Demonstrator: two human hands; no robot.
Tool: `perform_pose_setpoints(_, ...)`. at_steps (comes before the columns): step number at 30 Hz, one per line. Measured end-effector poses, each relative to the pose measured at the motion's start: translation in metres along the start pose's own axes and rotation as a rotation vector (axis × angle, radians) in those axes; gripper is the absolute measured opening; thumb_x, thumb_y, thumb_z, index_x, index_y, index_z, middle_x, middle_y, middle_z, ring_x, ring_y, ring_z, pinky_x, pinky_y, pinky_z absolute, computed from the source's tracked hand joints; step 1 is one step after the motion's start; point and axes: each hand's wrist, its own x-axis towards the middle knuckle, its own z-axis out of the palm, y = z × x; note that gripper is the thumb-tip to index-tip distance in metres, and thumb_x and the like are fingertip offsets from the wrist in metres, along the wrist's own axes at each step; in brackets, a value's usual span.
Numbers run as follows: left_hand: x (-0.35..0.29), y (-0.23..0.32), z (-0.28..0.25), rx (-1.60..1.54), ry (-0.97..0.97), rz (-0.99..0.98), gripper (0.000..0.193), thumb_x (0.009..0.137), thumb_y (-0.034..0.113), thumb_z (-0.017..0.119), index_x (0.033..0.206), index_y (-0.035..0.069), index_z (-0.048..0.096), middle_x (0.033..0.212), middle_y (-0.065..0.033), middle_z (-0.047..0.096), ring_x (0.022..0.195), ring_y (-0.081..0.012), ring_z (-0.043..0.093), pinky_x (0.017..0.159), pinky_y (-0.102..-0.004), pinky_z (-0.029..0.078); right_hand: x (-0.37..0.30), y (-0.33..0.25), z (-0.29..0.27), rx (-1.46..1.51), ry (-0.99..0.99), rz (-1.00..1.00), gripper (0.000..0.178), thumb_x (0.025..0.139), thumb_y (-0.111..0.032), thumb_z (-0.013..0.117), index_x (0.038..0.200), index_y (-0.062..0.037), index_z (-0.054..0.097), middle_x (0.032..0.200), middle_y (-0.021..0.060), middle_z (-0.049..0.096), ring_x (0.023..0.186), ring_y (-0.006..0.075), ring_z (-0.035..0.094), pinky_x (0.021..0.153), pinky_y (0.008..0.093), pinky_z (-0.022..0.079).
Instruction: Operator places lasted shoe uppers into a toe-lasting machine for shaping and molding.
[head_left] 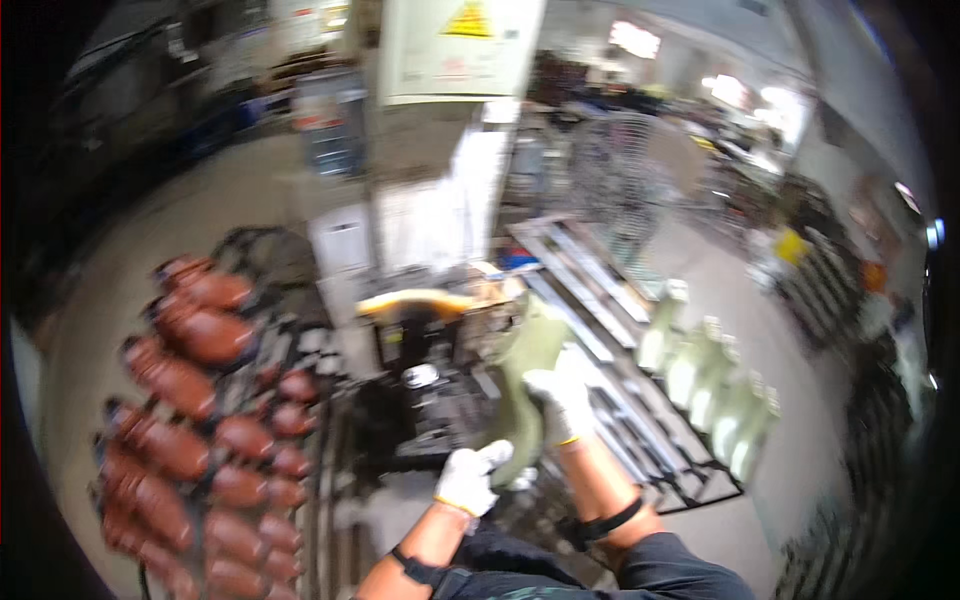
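An olive-green, long curved moulded piece [517, 385] is held at a slant in front of me, its outline blurred by motion. My left hand [468, 482], in a white glove, grips its lower end with the thumb on top. Farther up, my right hand [560, 402], gloved the same way, is closed on the piece's right side; some of its fingers are hidden. Just left of the piece stands a dark machine [425, 400] with a yellow-orange curved edge on top.
Several glossy red-brown moulded pieces [165, 440] lie in rows at the left. On the right, several pale green curved pieces [705, 380] line the side of a metal slatted rack [640, 440]. Behind are a white cabinet [455, 60], a water bottle [333, 125] and a large fan [612, 165].
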Motion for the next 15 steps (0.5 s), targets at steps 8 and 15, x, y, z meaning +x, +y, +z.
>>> perform_pose_setpoints(8, 0.17, -0.023, 0.12, 0.954, 0.031, 0.292, 0.069, 0.085, 0.011, 0.085, 0.145, 0.002, 0.053, 0.116, -0.0109, 0.07, 0.101, -0.0144, 0.068, 0.088, -0.0317, 0.059, 0.167, -0.008, -0.195, -0.397, 0.337, 0.011, 0.047, 0.085, -0.016, 0.079, 0.125, 0.0007, 0.062, 0.109, 0.0135, 0.069, 0.095, 0.0221, 0.067, 0.085, 0.0346, 0.056)
perform_pose_setpoints(15, -0.051, 0.028, -0.067, 0.922, 0.664, 0.589, 0.058, 0.088, 0.007, 0.085, 0.141, -0.002, 0.062, 0.119, -0.0108, 0.073, 0.106, -0.014, 0.07, 0.093, -0.0308, 0.058, 0.218, 0.022, -0.207, -1.422, 0.211, -0.01, 0.059, 0.093, -0.053, 0.065, 0.113, 0.0005, 0.078, 0.11, 0.0231, 0.077, 0.096, 0.0324, 0.073, 0.086, 0.0475, 0.056)
